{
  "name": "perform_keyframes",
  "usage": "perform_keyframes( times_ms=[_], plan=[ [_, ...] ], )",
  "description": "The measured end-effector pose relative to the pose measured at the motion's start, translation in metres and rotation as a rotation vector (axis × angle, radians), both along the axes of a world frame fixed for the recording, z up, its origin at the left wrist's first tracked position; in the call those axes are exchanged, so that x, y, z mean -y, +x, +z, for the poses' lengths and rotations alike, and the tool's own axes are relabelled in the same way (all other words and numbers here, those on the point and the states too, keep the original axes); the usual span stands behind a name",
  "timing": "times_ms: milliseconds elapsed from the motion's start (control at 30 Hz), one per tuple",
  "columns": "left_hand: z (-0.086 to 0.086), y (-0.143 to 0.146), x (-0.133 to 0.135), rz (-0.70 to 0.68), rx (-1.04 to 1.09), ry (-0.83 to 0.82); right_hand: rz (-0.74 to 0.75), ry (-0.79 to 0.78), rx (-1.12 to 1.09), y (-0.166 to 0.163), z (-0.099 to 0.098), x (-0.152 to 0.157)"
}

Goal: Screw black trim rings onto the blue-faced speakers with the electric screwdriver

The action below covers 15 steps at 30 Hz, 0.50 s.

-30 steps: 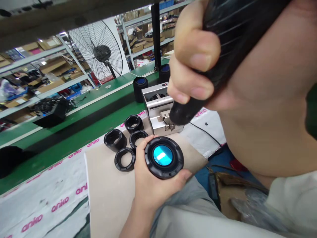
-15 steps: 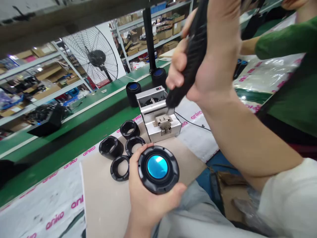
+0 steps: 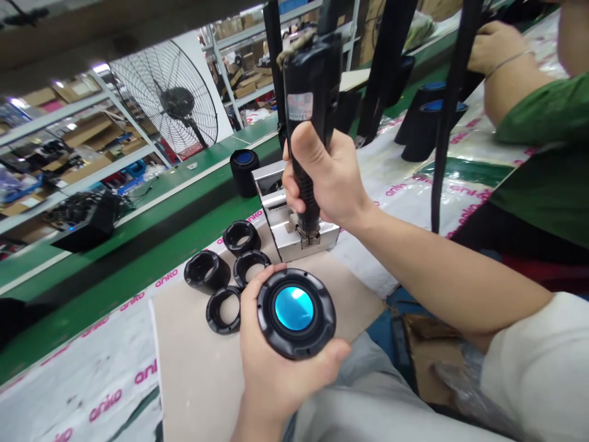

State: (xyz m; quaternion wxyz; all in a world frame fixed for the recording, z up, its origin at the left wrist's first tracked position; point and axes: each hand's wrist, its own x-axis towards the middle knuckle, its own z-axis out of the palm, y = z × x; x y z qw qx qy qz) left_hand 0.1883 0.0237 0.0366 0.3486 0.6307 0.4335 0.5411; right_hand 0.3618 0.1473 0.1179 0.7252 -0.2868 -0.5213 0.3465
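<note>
My left hand (image 3: 278,362) grips a round black speaker (image 3: 297,313) with a shiny blue centre, its face turned up toward me. My right hand (image 3: 326,175) is wrapped round a black electric screwdriver (image 3: 309,104), held upright with its tip pointing down. The tip is at the front of a silver screw feeder (image 3: 301,245); whether it touches a screw is hidden. Several black ring-shaped housings (image 3: 207,273) stand on the cardboard sheet (image 3: 193,368) left of the speaker. Behind the feeder is a black cylinder (image 3: 244,172) with a blue top.
A green conveyor belt (image 3: 138,227) runs along the left side. At the right, a co-worker's hand (image 3: 499,49) is near black cylinders (image 3: 430,123) with blue tops. A black strap (image 3: 444,135) hangs on the right. A large fan (image 3: 177,101) stands behind.
My right hand has brought the screwdriver down to the front of the screw feeder. My left hand keeps the speaker almost in place. A co-worker's hand has come further into view.
</note>
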Motion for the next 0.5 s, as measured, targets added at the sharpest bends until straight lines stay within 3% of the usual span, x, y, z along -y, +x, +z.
perform_keyframes(
  times_ms=[133, 200, 300, 400, 500],
  plan=[
    [0.0, -0.001, -0.002, -0.027, 0.021, 0.013, 0.083, -0.094, 0.009, 0.004, 0.003, 0.006],
    [0.0, 0.0, -0.003, -0.052, 0.041, 0.017, 0.118, -0.109, 0.013, 0.009, 0.015, 0.017],
    [0.002, 0.0, -0.003, -0.074, 0.06, 0.011, 0.065, -0.053, -0.032, 0.011, 0.052, 0.04],
    [0.004, 0.001, -0.004, -0.057, 0.061, 0.005, 0.03, -0.102, -0.01, 0.002, 0.093, 0.066],
    [0.009, 0.003, -0.005, -0.057, 0.048, -0.008, 0.021, -0.139, 0.101, -0.017, 0.116, 0.085]
  ],
)
